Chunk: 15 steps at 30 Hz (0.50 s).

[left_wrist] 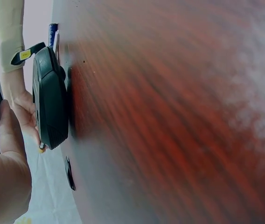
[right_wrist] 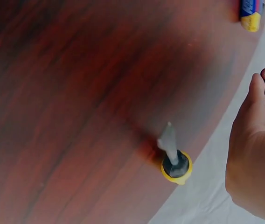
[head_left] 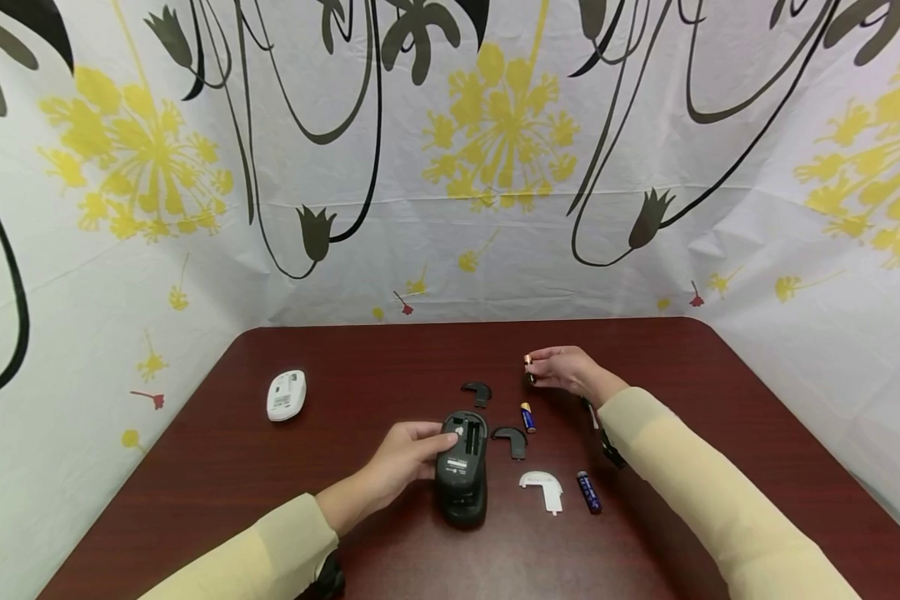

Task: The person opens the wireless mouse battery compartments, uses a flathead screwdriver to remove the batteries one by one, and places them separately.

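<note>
In the head view, my left hand (head_left: pixel 401 458) holds a black computer mouse (head_left: pixel 465 446) with its underside up and its battery slot uncovered. A second black mouse (left_wrist: pixel 51 98) is behind it in the left wrist view, close to the tabletop. My right hand (head_left: pixel 570 371) pinches a copper-and-black battery (head_left: pixel 528 368) above the far part of the table. Below that hand lies a blue battery with a yellow end (head_left: pixel 527 417). Two dark hooked battery covers (head_left: pixel 477 393) and a white cover (head_left: pixel 544 490) lie to the right of the mice.
Another blue battery (head_left: pixel 588 492) lies right of the white cover. A white mouse (head_left: pixel 286 395) rests upside down at the far left. Under the right forearm is a screwdriver-like tool (right_wrist: pixel 172 158) with a yellow-and-black end. Patterned cloth (head_left: pixel 435 275) surrounds the dark red table (head_left: pixel 390 358).
</note>
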Tool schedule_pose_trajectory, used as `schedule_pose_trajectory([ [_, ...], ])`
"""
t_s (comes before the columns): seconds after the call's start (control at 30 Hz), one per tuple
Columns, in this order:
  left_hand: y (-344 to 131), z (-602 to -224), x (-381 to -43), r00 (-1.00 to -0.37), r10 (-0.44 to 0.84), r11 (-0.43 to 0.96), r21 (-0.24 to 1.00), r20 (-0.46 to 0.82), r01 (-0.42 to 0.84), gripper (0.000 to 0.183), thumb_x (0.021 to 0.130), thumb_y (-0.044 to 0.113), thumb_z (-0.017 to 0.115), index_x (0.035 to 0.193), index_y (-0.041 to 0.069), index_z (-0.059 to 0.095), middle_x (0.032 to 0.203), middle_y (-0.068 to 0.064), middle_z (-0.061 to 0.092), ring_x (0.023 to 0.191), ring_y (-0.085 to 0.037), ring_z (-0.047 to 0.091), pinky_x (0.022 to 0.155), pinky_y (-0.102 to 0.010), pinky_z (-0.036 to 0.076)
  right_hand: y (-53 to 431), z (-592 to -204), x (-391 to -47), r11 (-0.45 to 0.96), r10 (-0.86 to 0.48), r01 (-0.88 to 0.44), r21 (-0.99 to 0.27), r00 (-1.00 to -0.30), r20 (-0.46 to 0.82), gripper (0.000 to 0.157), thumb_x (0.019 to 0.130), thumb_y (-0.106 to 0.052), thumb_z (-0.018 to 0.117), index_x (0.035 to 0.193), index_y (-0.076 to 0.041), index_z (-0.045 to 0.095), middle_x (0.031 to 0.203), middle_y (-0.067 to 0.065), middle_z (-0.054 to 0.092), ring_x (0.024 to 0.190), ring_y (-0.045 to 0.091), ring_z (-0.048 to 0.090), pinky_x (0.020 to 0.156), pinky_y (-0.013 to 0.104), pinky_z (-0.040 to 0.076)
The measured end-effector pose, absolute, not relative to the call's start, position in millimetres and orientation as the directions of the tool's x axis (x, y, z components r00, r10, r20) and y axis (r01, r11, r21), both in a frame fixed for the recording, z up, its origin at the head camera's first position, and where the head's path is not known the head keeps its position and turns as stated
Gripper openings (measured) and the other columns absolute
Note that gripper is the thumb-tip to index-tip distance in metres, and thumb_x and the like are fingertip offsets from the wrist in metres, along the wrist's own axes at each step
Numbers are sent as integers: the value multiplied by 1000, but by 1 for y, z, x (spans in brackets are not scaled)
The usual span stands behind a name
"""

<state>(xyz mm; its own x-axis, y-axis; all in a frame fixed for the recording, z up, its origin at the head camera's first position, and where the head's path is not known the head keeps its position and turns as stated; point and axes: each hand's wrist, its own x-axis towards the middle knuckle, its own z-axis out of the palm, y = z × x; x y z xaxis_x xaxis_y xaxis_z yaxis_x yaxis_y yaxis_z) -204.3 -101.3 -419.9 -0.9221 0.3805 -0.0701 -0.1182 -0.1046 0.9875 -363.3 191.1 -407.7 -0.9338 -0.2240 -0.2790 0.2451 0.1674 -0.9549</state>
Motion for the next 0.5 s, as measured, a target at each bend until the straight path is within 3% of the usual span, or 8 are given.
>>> schedule_pose_trajectory([
  [0.3,-102,-421,-205,-925,373,-98,988,-72,-117,41,94,17,65,123,-12,58,104,-18,68,87,-22,68,75,-37,58,183,-414,-361,206,-165,283,-937,-934,-318,43,94,3,60,135,9,49,102,10,67,85,15,66,85,37,55],
  [0.5,-103,-421,-205,-925,372,-103,987,-73,-120,41,94,16,64,123,-12,58,103,-18,68,86,-21,68,74,-36,58,180,-418,-360,230,-136,291,-929,-935,-326,39,93,3,61,129,10,52,102,12,65,82,15,65,84,38,55],
])
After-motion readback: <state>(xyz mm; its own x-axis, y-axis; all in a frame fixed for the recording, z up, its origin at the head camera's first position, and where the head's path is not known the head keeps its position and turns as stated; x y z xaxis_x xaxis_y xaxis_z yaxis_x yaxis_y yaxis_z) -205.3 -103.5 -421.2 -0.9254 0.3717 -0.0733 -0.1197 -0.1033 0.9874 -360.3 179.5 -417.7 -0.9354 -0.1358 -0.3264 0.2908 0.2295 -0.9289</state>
